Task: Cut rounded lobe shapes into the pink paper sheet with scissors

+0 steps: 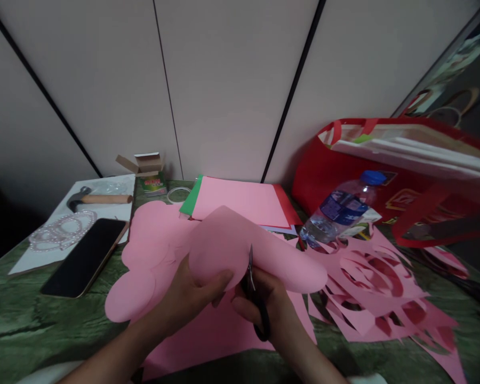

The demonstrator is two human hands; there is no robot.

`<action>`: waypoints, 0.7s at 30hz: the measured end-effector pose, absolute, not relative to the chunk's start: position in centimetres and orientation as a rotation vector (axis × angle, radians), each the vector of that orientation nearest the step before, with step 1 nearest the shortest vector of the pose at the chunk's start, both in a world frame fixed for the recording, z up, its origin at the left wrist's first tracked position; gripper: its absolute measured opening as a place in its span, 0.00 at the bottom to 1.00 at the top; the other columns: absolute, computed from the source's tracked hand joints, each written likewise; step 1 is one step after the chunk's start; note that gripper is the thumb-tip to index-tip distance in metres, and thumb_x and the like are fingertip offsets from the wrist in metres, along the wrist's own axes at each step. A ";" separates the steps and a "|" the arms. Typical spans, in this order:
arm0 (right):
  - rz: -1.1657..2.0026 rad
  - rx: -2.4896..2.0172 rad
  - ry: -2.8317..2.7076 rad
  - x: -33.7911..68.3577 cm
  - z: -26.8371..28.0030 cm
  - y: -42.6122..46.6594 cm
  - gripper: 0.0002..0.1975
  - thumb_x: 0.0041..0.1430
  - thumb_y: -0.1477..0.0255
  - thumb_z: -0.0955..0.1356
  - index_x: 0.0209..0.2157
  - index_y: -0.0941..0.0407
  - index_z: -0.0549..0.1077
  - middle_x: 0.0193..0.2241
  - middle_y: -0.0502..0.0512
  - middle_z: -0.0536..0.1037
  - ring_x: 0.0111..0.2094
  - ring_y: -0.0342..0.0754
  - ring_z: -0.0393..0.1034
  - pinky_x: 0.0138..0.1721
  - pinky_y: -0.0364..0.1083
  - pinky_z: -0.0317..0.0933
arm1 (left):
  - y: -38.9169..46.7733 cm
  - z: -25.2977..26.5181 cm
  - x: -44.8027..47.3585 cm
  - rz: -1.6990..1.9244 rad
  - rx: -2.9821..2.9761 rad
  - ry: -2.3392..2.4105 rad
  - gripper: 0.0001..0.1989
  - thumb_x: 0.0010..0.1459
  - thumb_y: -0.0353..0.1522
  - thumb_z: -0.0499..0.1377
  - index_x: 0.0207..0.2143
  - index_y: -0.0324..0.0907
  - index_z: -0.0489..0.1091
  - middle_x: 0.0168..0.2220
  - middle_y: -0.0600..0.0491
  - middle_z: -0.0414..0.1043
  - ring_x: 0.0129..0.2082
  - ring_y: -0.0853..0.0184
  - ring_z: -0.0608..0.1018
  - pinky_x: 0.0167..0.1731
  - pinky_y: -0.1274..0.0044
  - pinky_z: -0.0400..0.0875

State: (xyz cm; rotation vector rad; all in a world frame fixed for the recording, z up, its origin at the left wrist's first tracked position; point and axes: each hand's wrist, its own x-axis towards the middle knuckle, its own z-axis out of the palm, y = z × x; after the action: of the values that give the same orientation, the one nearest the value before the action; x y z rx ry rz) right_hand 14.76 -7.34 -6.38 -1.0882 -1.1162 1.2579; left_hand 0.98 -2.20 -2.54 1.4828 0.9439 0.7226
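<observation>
My left hand [198, 293] pinches a sheet of pink paper [220, 242], thumb on top, and the sheet bends up above the table. In my right hand [272, 304] is a pair of scissors [260, 309] with black handles, its blades at a cut edge of this sheet. The right part of the sheet curls over beyond the scissors. Under my hands lies another pink sheet [208, 341]. Rounded pink cut-outs [132, 296] overlap to the left of my left hand.
Pink offcuts [368, 298] with curved holes spread at the right. Behind them a plastic bottle [336, 208] leans near a red bag [344, 149]. Coloured paper [240, 197] is stacked at the back. A phone [88, 256], beads [62, 232], hammer [104, 199] and small open box [152, 178] sit left.
</observation>
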 end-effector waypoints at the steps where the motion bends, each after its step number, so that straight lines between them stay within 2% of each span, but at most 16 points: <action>1: 1.259 -1.081 -1.118 14.8 -6.5 -7.3 0.14 0.41 0.63 0.72 0.24 0.58 0.67 0.17 0.44 0.60 0.18 0.39 0.49 0.19 0.40 0.45 | -2.2 -2.6 1.0 0.726 1.479 0.946 0.09 0.48 0.32 0.58 0.19 0.40 0.64 0.12 0.61 0.62 0.13 0.75 0.66 0.15 0.83 0.61; 9: 1.213 -1.085 -1.161 14.9 -7.5 -7.1 0.15 0.39 0.64 0.72 0.22 0.57 0.65 0.17 0.45 0.61 0.18 0.39 0.52 0.18 0.40 0.48 | -2.2 -2.5 1.1 0.723 1.469 0.944 0.08 0.48 0.32 0.58 0.21 0.40 0.63 0.12 0.61 0.62 0.13 0.75 0.65 0.15 0.82 0.61; 21: 1.216 -1.100 -1.090 14.7 -7.0 -7.2 0.15 0.38 0.64 0.72 0.21 0.57 0.65 0.15 0.44 0.61 0.17 0.39 0.50 0.18 0.40 0.47 | -1.9 -2.6 1.2 0.727 1.507 0.947 0.09 0.49 0.31 0.58 0.19 0.40 0.63 0.11 0.62 0.61 0.13 0.75 0.65 0.15 0.83 0.61</action>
State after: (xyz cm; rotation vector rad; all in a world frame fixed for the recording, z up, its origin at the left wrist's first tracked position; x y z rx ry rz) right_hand 14.65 -7.19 -6.98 -1.1003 -1.0902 1.2156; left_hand 1.15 -1.93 -2.61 1.5067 0.9473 0.7271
